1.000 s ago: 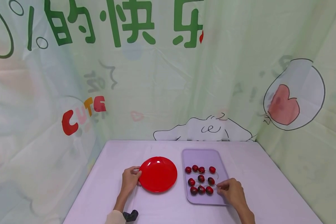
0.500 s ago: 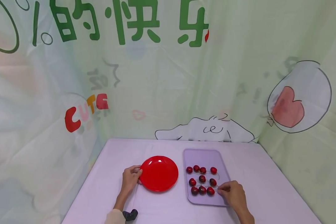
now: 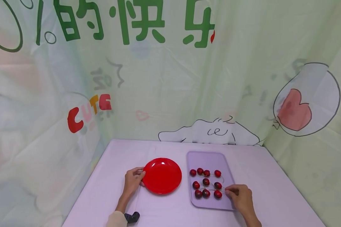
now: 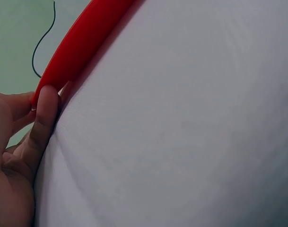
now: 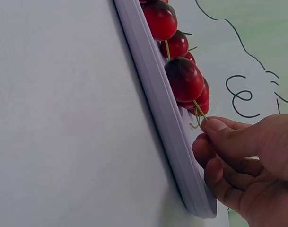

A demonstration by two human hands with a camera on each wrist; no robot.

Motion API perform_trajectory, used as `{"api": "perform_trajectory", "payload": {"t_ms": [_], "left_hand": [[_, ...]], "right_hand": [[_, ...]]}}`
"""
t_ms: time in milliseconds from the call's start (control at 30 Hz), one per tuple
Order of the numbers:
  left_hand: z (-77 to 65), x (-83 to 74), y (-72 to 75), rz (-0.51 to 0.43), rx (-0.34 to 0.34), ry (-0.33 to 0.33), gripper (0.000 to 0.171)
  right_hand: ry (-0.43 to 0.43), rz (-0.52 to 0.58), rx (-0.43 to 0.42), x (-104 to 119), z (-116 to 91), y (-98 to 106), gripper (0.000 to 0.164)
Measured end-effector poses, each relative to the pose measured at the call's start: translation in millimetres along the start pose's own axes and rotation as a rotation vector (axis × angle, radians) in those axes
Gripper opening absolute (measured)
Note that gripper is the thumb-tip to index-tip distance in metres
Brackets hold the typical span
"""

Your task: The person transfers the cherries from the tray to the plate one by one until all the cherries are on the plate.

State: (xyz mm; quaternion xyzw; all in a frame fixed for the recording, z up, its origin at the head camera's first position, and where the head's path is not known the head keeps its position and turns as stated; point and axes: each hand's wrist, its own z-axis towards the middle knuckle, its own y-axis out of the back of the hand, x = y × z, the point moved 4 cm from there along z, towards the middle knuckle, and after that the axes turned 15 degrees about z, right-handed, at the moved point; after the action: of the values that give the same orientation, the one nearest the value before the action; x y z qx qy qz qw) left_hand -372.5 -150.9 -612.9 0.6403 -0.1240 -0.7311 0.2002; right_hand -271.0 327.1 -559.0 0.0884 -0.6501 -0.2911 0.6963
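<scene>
On the left, the red plate (image 3: 162, 176) has nothing on it. My left hand (image 3: 133, 181) pinches its left rim, the thumb above and other fingers underneath; the left wrist view shows the raised plate edge (image 4: 82, 42) between them. A purple tray (image 3: 208, 159) stands to the right, with several dark red cherries with stems lying in rows. Over the tray's right edge, my right hand (image 3: 241, 197) pinches a thin green stem between thumb and forefinger. In the right wrist view that stem leads to the nearest cherry (image 5: 184, 78), which sits beside the other cherries.
A pale table (image 3: 156, 211) carries the plate and tray, with a gap between them. Printed curtains (image 3: 170, 78) enclose its back and sides. A black strap piece (image 3: 132, 217) shows at the left sleeve (image 3: 117, 219).
My right hand has shifted slightly right, and the front right cherry has slid right, away from its row. The left hand keeps its hold on the plate. The head view has turned a little.
</scene>
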Motion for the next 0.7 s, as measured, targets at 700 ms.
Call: {"api": "perform_trajectory", "payload": {"t_ms": [700], "left_hand": [[-0.7,-0.9,2.0,-0.036,0.017,-0.001,0.032]], "right_hand": [[-0.112,0.186,-0.038,-12,3,3,0.024]]}}
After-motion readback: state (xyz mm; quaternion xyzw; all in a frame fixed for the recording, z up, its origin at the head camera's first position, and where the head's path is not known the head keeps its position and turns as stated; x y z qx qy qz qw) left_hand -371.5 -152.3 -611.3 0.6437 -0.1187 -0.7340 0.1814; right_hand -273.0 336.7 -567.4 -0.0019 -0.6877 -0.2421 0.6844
